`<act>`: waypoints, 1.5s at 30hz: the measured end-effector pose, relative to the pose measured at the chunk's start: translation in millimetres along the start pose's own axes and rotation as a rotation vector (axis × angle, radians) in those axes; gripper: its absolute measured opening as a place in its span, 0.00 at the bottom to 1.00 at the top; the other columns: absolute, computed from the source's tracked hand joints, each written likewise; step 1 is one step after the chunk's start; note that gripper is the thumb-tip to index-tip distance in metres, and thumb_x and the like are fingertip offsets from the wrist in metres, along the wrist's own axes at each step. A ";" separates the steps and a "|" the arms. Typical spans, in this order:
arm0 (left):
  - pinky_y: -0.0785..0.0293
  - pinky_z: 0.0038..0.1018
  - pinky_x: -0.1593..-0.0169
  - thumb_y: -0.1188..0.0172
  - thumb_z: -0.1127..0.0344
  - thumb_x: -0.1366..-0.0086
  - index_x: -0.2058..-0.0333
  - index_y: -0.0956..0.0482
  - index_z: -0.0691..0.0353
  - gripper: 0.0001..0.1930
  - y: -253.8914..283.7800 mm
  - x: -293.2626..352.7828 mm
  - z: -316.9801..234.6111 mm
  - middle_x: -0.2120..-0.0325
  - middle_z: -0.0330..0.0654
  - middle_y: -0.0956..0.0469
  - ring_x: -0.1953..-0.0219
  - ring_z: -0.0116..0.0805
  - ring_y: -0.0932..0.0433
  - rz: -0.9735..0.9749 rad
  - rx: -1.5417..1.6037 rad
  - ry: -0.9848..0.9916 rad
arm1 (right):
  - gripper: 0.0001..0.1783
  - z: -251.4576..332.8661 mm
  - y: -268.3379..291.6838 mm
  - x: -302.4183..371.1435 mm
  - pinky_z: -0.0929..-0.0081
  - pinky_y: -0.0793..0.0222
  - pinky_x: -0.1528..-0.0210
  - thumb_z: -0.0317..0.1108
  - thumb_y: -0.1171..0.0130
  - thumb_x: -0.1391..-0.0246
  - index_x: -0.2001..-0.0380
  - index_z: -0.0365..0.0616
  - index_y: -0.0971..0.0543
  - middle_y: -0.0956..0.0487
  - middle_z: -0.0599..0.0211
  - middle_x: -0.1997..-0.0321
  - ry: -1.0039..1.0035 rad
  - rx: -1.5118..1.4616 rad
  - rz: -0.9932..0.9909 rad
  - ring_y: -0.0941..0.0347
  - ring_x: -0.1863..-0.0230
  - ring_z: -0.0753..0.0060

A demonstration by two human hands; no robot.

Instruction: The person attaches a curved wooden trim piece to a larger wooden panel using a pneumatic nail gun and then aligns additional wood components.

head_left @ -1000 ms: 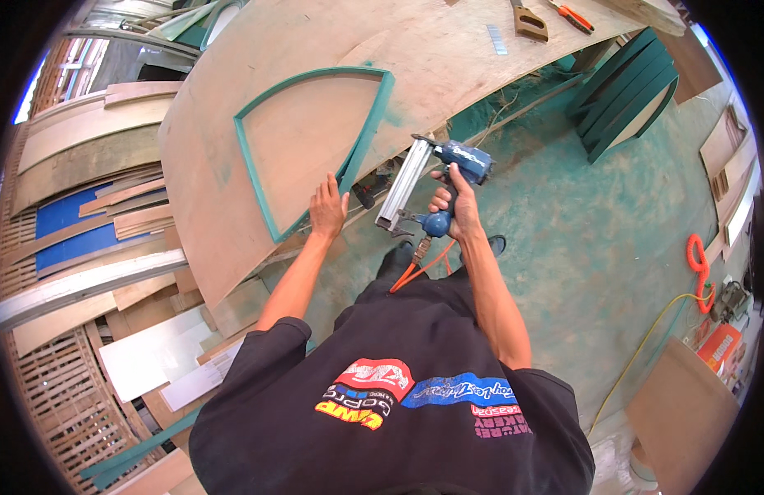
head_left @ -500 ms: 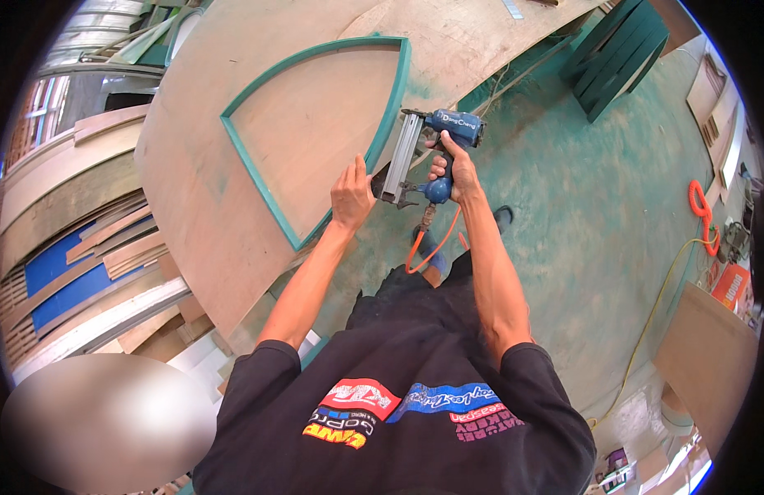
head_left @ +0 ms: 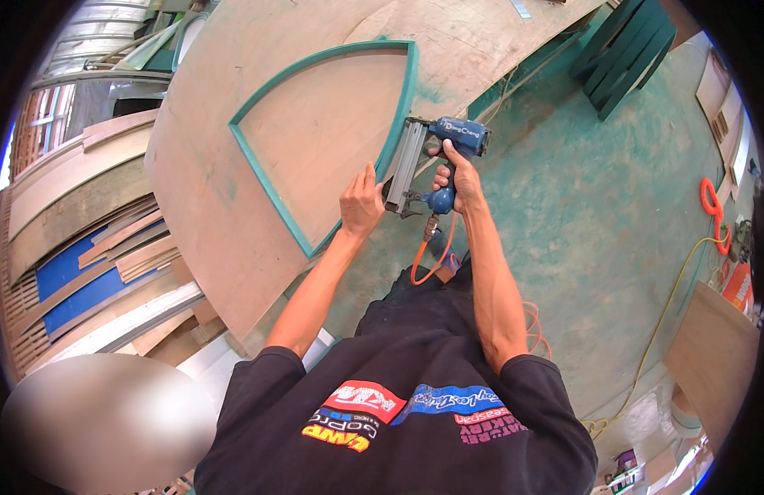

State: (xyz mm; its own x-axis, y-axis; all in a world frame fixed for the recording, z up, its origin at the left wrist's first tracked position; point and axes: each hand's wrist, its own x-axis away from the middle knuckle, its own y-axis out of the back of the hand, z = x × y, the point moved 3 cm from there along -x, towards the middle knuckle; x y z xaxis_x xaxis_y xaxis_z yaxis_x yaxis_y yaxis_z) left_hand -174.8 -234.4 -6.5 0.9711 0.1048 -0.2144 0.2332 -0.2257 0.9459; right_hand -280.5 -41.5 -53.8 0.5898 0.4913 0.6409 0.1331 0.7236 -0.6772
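Observation:
A teal-green wooden frame (head_left: 270, 192), with one straight side and two curved ones, lies on the large plywood worktable (head_left: 202, 216). My left hand (head_left: 362, 202) is closed over its near curved side, fingers together on the inner face. In my right hand (head_left: 464, 180) is a blue air nail gun (head_left: 441, 200), fingers wrapped round its handle. The gun's silver magazine (head_left: 407, 161) slants beside the frame's outer edge, close to my left thumb. An orange air hose (head_left: 417, 262) hangs from the handle's base. The gun's body partly hides whether its nose touches the frame.
Stacked boards and wood strips (head_left: 101, 247) fill the left side. A dark green slatted panel (head_left: 625, 62) stands at the far right on the green-stained floor (head_left: 580, 223). A coiled orange hose (head_left: 712, 214), a yellow hose (head_left: 658, 338) and a brown board (head_left: 712, 338) lie farther right.
The view has shifted slightly, moving the scene a little right and down in the picture. Both hands keep their holds, and the nail gun stays beside the frame's curved side.

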 end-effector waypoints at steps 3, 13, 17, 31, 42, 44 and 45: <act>0.22 0.42 0.60 0.33 0.73 0.41 0.40 0.27 0.73 0.29 -0.9 -0.8 -0.9 0.62 0.54 0.21 0.61 0.54 0.19 0.033 0.014 0.022 | 0.24 1.8 1.8 -1.5 0.77 0.35 0.79 0.55 0.37 0.35 0.57 0.42 0.21 0.36 0.81 0.84 -0.005 -0.001 -0.011 0.38 0.85 0.83; 0.22 0.42 0.61 0.33 0.70 0.39 0.39 0.28 0.72 0.30 -6.1 -4.3 3.3 0.62 0.53 0.21 0.61 0.53 0.19 0.058 -0.002 0.036 | 0.22 0.2 11.6 -9.4 0.77 0.35 0.79 0.55 0.37 0.34 0.57 0.45 0.22 0.37 0.81 0.85 -0.048 0.048 0.035 0.39 0.85 0.84; 0.22 0.41 0.61 0.33 0.70 0.39 0.37 0.29 0.72 0.32 -6.0 -8.2 0.3 0.63 0.53 0.21 0.63 0.53 0.19 0.028 -0.031 0.016 | 0.23 3.6 8.5 -7.9 0.77 0.35 0.79 0.55 0.38 0.34 0.57 0.45 0.22 0.37 0.82 0.84 -0.047 0.042 0.049 0.39 0.85 0.84; 0.27 0.42 0.44 0.29 0.69 0.43 0.35 0.33 0.70 0.38 15.0 44.6 -3.2 0.46 0.58 0.24 0.47 0.57 0.24 0.114 -0.204 0.268 | 0.23 -1.5 15.4 -13.6 0.77 0.34 0.79 0.55 0.37 0.34 0.57 0.44 0.21 0.35 0.82 0.85 -0.058 0.012 0.058 0.37 0.85 0.84; 0.25 0.48 0.51 0.31 0.76 0.44 0.47 0.23 0.67 0.25 -1.4 31.7 6.3 0.57 0.59 0.18 0.54 0.62 0.20 -0.007 -0.111 0.317 | 0.23 -2.6 16.9 -14.0 0.76 0.34 0.79 0.54 0.35 0.36 0.57 0.43 0.20 0.35 0.80 0.84 -0.060 -0.009 0.023 0.37 0.84 0.82; 0.24 0.47 0.52 0.29 0.77 0.45 0.48 0.23 0.67 0.25 -0.4 30.7 7.6 0.59 0.55 0.18 0.56 0.59 0.20 -0.018 -0.117 0.305 | 0.24 -3.6 18.4 -15.3 0.76 0.34 0.79 0.53 0.34 0.37 0.54 0.41 0.20 0.35 0.79 0.83 -0.057 -0.024 0.025 0.37 0.84 0.81; 0.24 0.46 0.52 0.29 0.77 0.46 0.48 0.22 0.66 0.25 0.2 31.3 8.2 0.60 0.54 0.18 0.56 0.57 0.19 -0.024 -0.119 0.298 | 0.25 -5.1 19.3 -14.8 0.76 0.34 0.78 0.53 0.34 0.37 0.53 0.41 0.20 0.35 0.79 0.83 -0.058 -0.027 0.027 0.36 0.84 0.81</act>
State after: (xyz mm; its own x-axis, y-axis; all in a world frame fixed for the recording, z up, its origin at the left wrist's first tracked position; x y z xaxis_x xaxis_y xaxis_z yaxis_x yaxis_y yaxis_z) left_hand -143.9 -239.1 -15.0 0.9035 0.3920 -0.1730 0.2313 -0.1063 0.9671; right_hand -282.6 -37.3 -78.2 0.5467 0.5379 0.6417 0.1398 0.6970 -0.7034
